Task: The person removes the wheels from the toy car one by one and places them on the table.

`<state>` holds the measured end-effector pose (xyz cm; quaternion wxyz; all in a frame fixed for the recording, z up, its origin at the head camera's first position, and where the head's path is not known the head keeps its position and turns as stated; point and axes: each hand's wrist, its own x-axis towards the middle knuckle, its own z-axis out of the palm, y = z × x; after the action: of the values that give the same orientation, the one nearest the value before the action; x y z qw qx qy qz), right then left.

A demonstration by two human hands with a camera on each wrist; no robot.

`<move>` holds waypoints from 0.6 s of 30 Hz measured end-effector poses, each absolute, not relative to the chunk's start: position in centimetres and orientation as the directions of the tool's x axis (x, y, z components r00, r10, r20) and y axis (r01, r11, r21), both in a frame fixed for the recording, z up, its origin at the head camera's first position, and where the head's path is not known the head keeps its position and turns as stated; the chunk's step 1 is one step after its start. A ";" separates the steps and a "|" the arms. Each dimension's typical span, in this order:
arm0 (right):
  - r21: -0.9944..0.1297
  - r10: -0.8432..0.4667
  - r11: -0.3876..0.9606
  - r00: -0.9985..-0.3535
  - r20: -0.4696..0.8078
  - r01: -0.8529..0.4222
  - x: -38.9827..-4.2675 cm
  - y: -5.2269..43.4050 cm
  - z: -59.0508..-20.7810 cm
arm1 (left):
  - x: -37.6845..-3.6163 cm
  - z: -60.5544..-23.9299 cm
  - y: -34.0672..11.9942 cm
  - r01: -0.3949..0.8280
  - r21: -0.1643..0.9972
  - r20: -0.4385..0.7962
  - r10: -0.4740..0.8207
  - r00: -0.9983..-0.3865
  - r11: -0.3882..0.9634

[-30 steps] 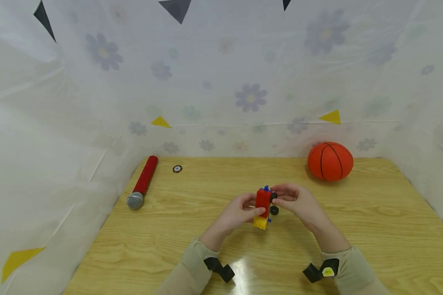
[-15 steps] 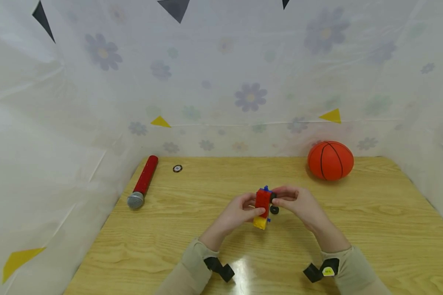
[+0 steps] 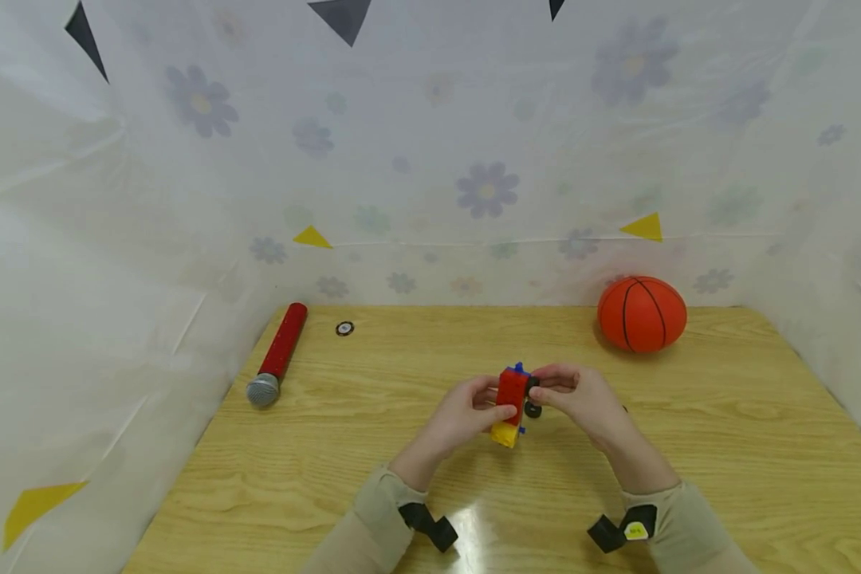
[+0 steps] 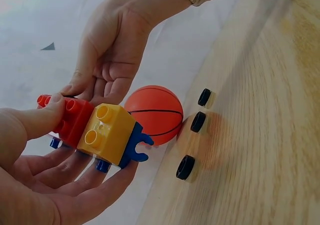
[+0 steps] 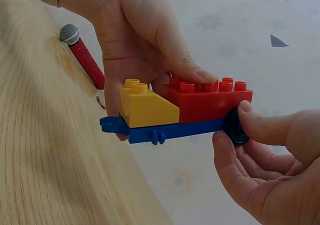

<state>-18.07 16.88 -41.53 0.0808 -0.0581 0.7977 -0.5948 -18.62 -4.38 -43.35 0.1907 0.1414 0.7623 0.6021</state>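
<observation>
Wooden tabletop — my left hand grips the red-yellow-blue brick toy car above it; right hand pinches a black wheel at its axle. Risk: wheel slips, rolls off.
</observation>
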 end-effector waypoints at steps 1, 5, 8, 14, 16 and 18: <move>-0.960 -0.186 0.281 -0.981 -0.060 0.006 -18.0 16.8 -41.5 | -18.6 -43.3 -4.4 -0.010 0.971 -0.117 0.442 -0.889 0.238; -0.965 -0.181 0.262 -0.981 -0.063 0.014 -17.9 16.7 -41.3 | -18.4 -43.3 -4.3 0.008 0.968 -0.105 0.431 -0.896 0.251; -0.968 -0.176 0.250 -0.982 -0.067 0.022 -17.8 16.7 -41.2 | -18.3 -43.2 -4.3 0.013 0.967 -0.100 0.426 -0.899 0.254; -0.974 -0.164 0.224 -0.985 -0.059 0.021 -17.7 16.7 -41.2 | -17.8 -42.5 -4.2 0.035 0.956 -0.090 0.401 -0.912 0.293; -0.976 -0.159 0.218 -0.986 -0.058 0.023 -17.7 16.6 -41.2 | -17.7 -42.4 -4.1 0.048 0.950 -0.080 0.390 -0.917 0.307; -0.973 -0.129 0.230 -0.990 -0.054 0.023 -17.6 16.6 -41.1 | -17.8 -42.5 -4.0 0.061 0.943 -0.066 0.363 -0.929 0.327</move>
<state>-17.63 16.58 -41.13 0.0612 -0.0337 0.7818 -0.6197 -17.79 -3.96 -42.50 0.1337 0.1321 0.8035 0.5648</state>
